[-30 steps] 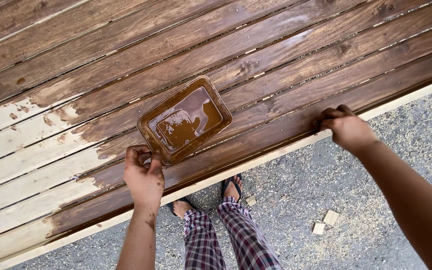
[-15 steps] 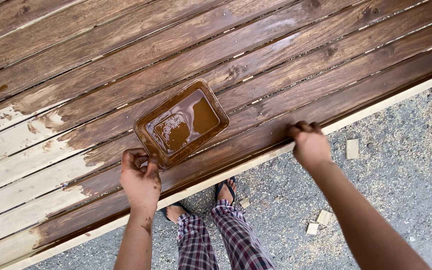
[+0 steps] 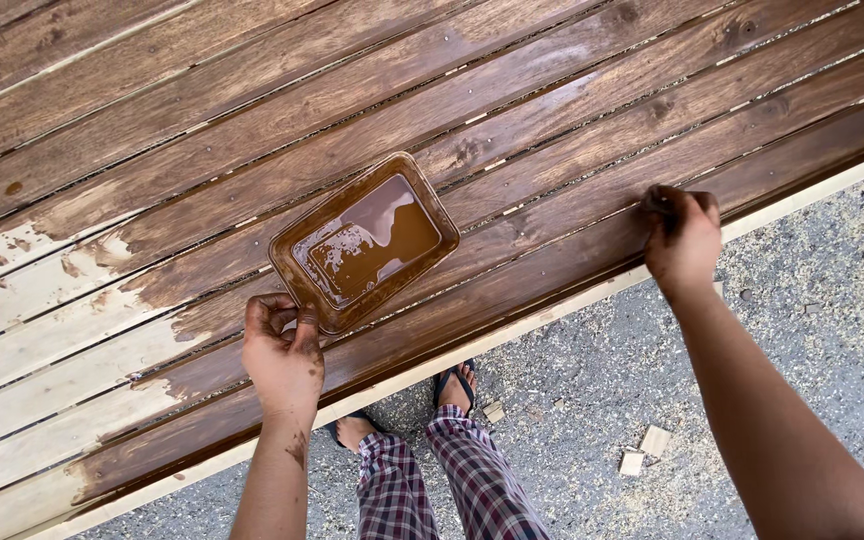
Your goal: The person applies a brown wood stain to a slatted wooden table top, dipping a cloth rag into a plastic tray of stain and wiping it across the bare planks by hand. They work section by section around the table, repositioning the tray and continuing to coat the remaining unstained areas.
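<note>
Brown stain pools in a rectangular tray (image 3: pixel 364 242) that sits on the slatted wooden bench (image 3: pixel 552 110), near its front edge. Left hand (image 3: pixel 282 355) has its grip closed on the tray's near corner. Right hand (image 3: pixel 682 238), well apart, is clenched around something dark pressed to the stained board; what it is cannot be told. Pale unstained boards (image 3: pixel 42 340) lie to the left. Gravel ground (image 3: pixel 572 400) below holds small wood blocks (image 3: pixel 644 450).
</note>
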{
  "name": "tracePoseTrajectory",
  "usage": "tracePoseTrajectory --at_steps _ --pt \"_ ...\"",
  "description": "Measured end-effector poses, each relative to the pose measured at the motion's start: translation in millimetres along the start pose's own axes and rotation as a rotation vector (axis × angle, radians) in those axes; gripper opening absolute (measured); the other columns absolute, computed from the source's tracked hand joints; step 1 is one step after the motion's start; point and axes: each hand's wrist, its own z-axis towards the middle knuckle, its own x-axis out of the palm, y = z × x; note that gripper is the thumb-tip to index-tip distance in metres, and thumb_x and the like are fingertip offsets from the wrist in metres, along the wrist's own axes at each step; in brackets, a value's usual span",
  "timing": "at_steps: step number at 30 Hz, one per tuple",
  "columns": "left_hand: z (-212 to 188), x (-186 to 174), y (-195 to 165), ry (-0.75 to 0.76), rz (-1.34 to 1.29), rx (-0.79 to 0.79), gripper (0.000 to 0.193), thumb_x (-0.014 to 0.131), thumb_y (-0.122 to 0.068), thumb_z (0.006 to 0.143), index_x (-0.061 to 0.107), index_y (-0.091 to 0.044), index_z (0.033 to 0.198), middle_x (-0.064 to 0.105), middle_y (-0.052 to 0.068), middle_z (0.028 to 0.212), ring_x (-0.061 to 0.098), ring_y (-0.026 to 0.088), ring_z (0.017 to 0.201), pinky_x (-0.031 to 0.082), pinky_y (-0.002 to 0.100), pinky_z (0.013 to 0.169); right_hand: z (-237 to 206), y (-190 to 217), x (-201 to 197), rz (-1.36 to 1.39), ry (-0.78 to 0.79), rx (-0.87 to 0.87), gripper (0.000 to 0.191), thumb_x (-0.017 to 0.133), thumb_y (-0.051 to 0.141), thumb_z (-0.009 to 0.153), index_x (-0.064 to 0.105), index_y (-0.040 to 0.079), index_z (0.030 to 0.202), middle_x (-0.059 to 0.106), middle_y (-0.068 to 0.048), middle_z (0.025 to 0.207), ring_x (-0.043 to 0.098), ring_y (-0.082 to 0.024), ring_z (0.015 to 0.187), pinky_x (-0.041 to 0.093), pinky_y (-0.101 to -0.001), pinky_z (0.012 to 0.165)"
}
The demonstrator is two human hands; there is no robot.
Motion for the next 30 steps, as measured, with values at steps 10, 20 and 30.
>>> tracePoseTrajectory --at_steps 10,20,30 --pt "2.2 -15.4 5.2 -0.026 -0.048 -0.042 0.015 0.067 -0.003 0.097 0.055 -0.003 0.105 0.07 0.008 0.092 0.065 0.012 0.082 0.05 0.024 0.068 -71.6 63.7 68.6 -0.212 -0.104 0.053 0.055 0.064 -0.001 0.082 0.072 0.009 0.136 0.068 -0.018 0.121 0.059 -0.041 0.111 0.056 -0.047 0.096" --pt "8.4 -66.6 24.7 -0.035 -0.209 -0.135 0.017 0.066 -0.002 0.095 0.052 -0.004 0.105 0.068 0.005 0.089 0.065 0.011 0.078 0.056 0.025 0.064 -145.8 175.9 91.8 -0.112 0.006 0.032 0.064 0.061 -0.003 0.075 0.065 0.009 0.138 0.062 -0.014 0.127 0.056 -0.041 0.113 0.052 -0.0472 0.101" --pt "20.2 -182.4 66.1 -0.033 -0.095 0.007 0.016 0.067 -0.003 0.098 0.052 -0.002 0.105 0.068 0.007 0.09 0.059 0.009 0.079 0.048 0.022 0.067 -234.8 294.7 126.5 -0.021 0.086 0.0 0.065 0.061 -0.003 0.075 0.063 0.012 0.139 0.06 -0.013 0.128 0.057 -0.039 0.113 0.051 -0.0459 0.101"
